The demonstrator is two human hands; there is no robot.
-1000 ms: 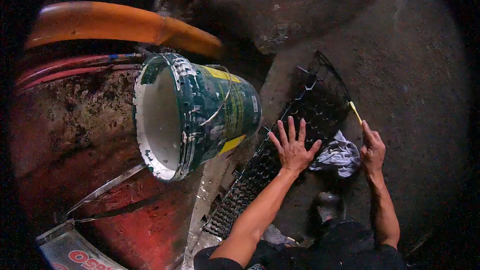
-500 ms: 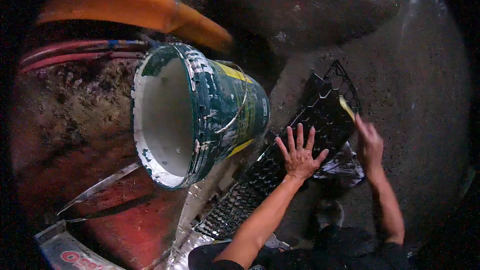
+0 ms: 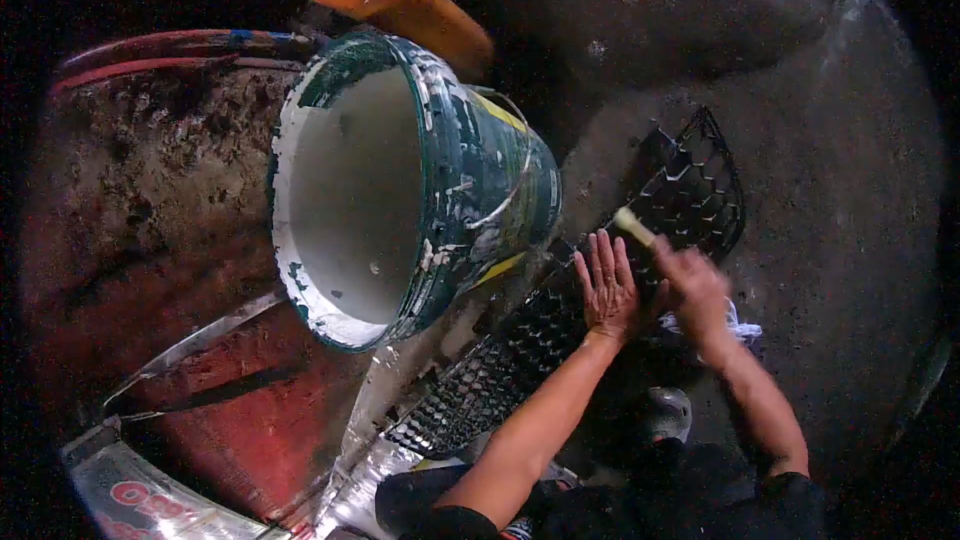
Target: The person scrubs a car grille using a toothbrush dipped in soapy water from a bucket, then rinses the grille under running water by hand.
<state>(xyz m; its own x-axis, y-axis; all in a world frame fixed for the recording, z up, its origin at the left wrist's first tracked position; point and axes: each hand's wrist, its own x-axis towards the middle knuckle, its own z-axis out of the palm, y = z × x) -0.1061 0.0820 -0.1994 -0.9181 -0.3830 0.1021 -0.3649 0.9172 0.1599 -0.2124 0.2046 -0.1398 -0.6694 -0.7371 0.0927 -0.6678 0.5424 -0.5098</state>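
Floor (image 3: pixel 825 240) lies dim — left hand (image 3: pixel 611 302) flat, empty over mesh (image 3: pixel 545 338), right hand (image 3: pixel 697 292) gripping pale tool (image 3: pixel 633 225).

Black honeycomb-patterned grille (image 3: pixel 535 340), pale-yellow tool (image 3: pixel 633 225), white-smeared dark-green bucket (image 3: pixel 462 190), white cloth (image 3: pixel 741 328)

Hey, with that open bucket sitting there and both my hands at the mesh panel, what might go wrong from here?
The pale tool in your right hand is close to your left hand, so it might catch those fingers.
The open bucket holds liquid and sits close to the mesh panel; a bump could splash it.
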